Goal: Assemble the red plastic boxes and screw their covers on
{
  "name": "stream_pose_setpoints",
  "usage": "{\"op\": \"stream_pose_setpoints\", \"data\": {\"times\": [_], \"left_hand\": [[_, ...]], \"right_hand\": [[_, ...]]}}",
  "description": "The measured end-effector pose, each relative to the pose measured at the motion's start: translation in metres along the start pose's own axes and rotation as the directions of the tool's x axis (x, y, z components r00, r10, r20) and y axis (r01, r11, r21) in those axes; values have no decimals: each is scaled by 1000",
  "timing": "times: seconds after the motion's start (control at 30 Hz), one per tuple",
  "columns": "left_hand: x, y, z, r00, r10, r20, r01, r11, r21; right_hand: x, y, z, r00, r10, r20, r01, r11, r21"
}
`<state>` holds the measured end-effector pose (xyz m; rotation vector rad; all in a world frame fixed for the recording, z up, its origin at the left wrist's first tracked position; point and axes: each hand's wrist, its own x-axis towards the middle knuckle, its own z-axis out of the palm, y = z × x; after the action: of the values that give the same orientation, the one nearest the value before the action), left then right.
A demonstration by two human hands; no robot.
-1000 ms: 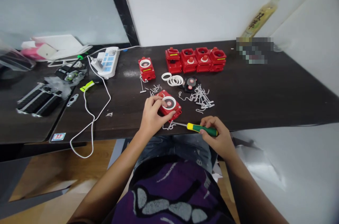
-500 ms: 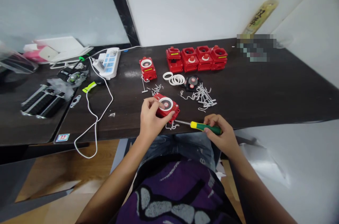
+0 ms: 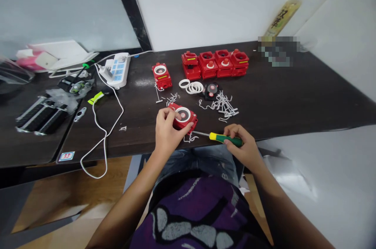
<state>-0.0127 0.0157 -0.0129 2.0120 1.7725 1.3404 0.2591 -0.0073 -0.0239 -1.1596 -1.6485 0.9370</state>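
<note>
My left hand (image 3: 169, 127) grips a red box (image 3: 192, 117) with a white ring and a dark round disc on its face, near the table's front edge. In my right hand (image 3: 242, 145) is a screwdriver (image 3: 219, 137) with a green and yellow handle. Its shaft points left, and the tip meets the box's near side, where I cannot make out the exact contact. A pale cord (image 3: 190, 138) lies against the box's lower edge. Small screws (image 3: 172, 99) are scattered just beyond the box.
Behind stand a finished-looking red box (image 3: 162, 80) and a row of red housings (image 3: 208, 69). White rings (image 3: 194, 87), a black part (image 3: 211, 90) and a pile of metal T-bars (image 3: 226, 106) lie nearer. Leftward are a power strip (image 3: 120, 70), its white cable (image 3: 105, 130) and black ribbed parts (image 3: 44, 115).
The camera view has shifted slightly. Both hands keep their hold on the red box and the screwdriver, with almost no visible movement between them.
</note>
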Motion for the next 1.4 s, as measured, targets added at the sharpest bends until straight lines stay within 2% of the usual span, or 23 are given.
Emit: {"op": "stream_pose_setpoints", "data": {"times": [0.13, 0.23, 0.3, 0.4, 0.47, 0.53, 0.6, 0.7, 0.8, 1.23, 1.4], "left_hand": [[-3, 0, -1, 1000, 4, 9, -4, 1000, -17], [-4, -7, -6, 1000, 3, -1, -3, 995, -98], [-2, -17, -12, 997, -43, -63, 33, 988, -152], [5, -38, -20, 978, -116, -172, 94, 987, -134], [9, -49, -23, 985, -101, -137, 85, 990, -112], [13, -56, -24, 997, -58, -49, 52, 991, -124], [13, -57, -23, 999, -37, 29, 41, 989, -144], [11, -55, -21, 992, -81, 93, 94, 985, -146], [10, -55, -20, 987, -119, 108, 135, 980, -146], [10, -52, -21, 985, -143, 102, 157, 976, -150], [4, -50, -26, 982, -168, 87, 178, 976, -128]], "right_hand": [[1, -1, 0, 1000, 0, 10, 0, 1000, -4], [1, -2, -1, 1000, 10, 20, -10, 1000, 1], [1, -2, -1, 1000, 13, 21, -13, 1000, 4], [2, -2, -2, 1000, 11, 23, -11, 1000, 6], [3, -2, -2, 999, 11, 30, -11, 1000, 0], [3, -2, -2, 999, 8, 36, -7, 1000, -6], [4, -2, -3, 999, 0, 36, 0, 1000, -8], [4, -2, -3, 999, 8, 40, -8, 1000, -19], [4, 0, -4, 999, 17, 44, -16, 999, -38], [5, 1, -6, 1000, 2, 26, 0, 997, -79], [6, -1, -11, 990, -58, 129, 80, 982, -172]]}}
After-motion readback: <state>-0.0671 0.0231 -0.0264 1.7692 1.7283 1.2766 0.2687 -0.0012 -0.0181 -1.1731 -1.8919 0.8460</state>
